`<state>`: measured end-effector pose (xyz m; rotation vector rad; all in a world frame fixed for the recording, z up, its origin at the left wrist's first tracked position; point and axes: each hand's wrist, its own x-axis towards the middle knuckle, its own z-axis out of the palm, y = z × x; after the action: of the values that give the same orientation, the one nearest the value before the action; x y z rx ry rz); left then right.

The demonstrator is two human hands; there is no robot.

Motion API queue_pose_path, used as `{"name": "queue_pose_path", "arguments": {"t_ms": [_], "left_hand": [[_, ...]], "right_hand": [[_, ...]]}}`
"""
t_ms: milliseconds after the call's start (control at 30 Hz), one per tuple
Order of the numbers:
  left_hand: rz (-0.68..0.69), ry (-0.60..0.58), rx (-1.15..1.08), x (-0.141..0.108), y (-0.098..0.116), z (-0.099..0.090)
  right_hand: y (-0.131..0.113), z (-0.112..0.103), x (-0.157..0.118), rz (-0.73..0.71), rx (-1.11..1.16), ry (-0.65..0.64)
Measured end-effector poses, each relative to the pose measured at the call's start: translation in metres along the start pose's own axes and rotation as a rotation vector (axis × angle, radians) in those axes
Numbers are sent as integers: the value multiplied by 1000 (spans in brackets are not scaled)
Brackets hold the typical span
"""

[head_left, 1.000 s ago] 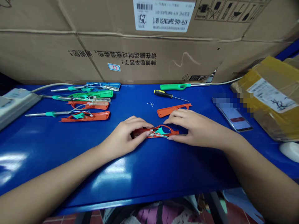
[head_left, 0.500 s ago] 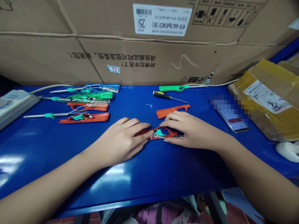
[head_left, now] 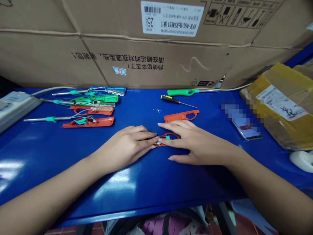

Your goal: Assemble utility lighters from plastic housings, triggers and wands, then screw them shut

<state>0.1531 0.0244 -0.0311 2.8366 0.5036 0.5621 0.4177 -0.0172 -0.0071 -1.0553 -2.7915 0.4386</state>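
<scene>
In the middle of the blue table lies an opened orange stick lighter (head_left: 162, 143), its half-shell holding a teal trigger and thin wires. My left hand (head_left: 130, 147) has its fingers pressed together over the shell's left end, hiding that end. Over the right part is my right hand (head_left: 195, 143), fingers spread, one fingertip reaching the wires beside my left fingertips. Its palm and fingers cover the lighter's metal tube. Just beyond my right hand rests a separate orange half-shell (head_left: 178, 116).
To the left lie several opened lighters (head_left: 90, 122) with wires showing. A screwdriver (head_left: 171, 99), a closed green lighter (head_left: 181, 92) and small white bits (head_left: 156, 110) sit farther back. At right are a phone (head_left: 244, 125) and taped carton (head_left: 276, 130); a large cardboard box (head_left: 97, 45) stands behind.
My right hand has let go of the lighter's right end and moved left over it, fingers spreading. My left hand stays on the left end.
</scene>
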Motion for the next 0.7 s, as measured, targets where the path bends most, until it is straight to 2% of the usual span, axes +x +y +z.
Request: {"name": "queue_pose_path", "arguments": {"t_ms": [167,333,600,700], "left_hand": [[-21,13,50,-3,0,5],[-16,9,73,-5,1,7],[-44,23,-8,-8,-6,7],[-42,53,-87,-8,-12,10]], "right_hand": [[-7,1,-5,19,-18,-85],[-15,-1,-8,19,-112,-76],[-19,11,-8,85,-7,-174],[-18,7,-9,103,1,-192]]}}
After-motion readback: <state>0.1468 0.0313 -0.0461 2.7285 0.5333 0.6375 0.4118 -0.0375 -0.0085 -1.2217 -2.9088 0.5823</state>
